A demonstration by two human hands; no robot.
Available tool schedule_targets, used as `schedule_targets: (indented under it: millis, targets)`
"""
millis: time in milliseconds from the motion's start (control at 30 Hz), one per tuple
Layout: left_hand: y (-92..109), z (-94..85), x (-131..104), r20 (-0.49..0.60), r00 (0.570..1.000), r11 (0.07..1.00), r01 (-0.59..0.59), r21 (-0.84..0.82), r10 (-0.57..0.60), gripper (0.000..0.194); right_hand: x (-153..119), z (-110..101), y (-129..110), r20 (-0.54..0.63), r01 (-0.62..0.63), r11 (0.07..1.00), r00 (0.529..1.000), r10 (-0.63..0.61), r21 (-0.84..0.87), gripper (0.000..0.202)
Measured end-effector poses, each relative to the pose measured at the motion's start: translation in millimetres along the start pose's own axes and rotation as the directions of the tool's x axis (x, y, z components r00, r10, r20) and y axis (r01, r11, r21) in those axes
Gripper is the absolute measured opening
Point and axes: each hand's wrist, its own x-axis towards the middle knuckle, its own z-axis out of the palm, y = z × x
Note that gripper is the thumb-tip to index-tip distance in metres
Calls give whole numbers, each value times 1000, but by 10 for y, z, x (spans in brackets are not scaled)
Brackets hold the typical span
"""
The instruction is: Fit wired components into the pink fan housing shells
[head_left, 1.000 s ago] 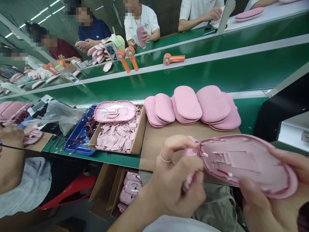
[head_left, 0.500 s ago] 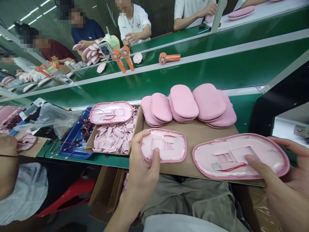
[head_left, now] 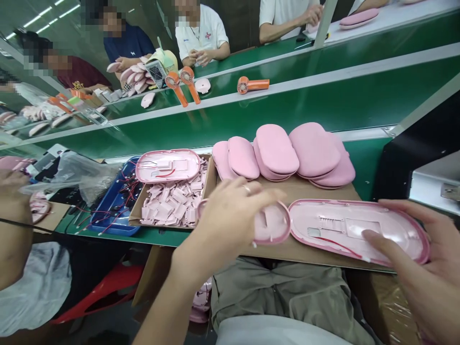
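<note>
My left hand [head_left: 230,215] grips a small pink plastic shell [head_left: 271,224], inner side up, just above the cardboard sheet [head_left: 309,194] in front of me. My right hand [head_left: 424,258] holds a larger pink oval shell [head_left: 355,230] by its right end, thumb pressed inside near a red wire. The two shells sit edge to edge. Behind them lie several closed pink shells [head_left: 283,153] stacked in overlapping piles.
A cardboard box of small pink parts [head_left: 172,203] with an open shell [head_left: 167,165] on top stands to the left, beside a blue tray of red wires [head_left: 115,201]. A green conveyor [head_left: 287,110] runs behind, with orange fans [head_left: 253,85]. Other people work across it; another person's arm [head_left: 12,230] is at left.
My left hand has brought the small shell rightward against the large shell. Earlier both hands held the large shell up near me; it now lies lower over the cardboard.
</note>
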Motion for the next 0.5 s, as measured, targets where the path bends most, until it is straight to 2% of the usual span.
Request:
schedule_targets:
  millis: [67, 133, 233, 300, 333, 433, 500]
  targets:
    - [-4, 185, 90, 239, 971, 995, -44, 84, 23, 59, -46, 22, -39, 14, -89, 996, 996, 89, -1, 62]
    - [-21, 363, 114, 339, 941, 988, -32, 152, -21, 57, -69, 28, -46, 48, -52, 997, 997, 54, -56, 66]
    - [-59, 478, -5, 276, 961, 992, -8, 128, -28, 54, -68, 37, -11, 102, 200, 970, 977, -187, -138, 62]
    - [-93, 454, -146, 227, 974, 999, -7, 42, -3, 52, -62, 61, 17, 166, 349, 930, 930, -328, -118, 49]
    - [-111, 431, -216, 220, 975, 1000, -7, 10, 5, 56, -62, 81, 28, 208, 400, 912, 903, -376, -90, 44]
    - [-152, 404, -361, 233, 972, 1000, 21, -5, -19, 68, -66, 164, 46, 302, 494, 869, 831, -467, -18, 45]
    - [-157, 434, -396, 222, 974, 998, 47, 29, -53, 65, -67, 221, 81, 283, 504, 863, 833, -475, -36, 48]
